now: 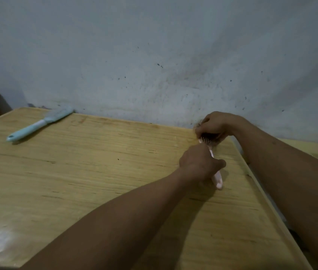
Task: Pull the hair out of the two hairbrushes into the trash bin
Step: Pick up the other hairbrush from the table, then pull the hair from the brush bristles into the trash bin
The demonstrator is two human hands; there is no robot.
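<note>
A pale pink plastic hairbrush [215,168] with dark hair [211,137] tangled in its bristles is lying between both hands, near the table's right edge. The left hand [201,164] is gripping its handle closed-fisted while the right hand [213,124] is pinching the hair with curled fingers. A light blue plastic hairbrush [39,123] is resting on the light wooden table [95,172], well apart to the left of both hands.

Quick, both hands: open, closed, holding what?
Left hand: closed around the handle of the pale pink plastic hairbrush.
Right hand: fingers pinched on the dark hair clump at that brush's bristle head.
</note>
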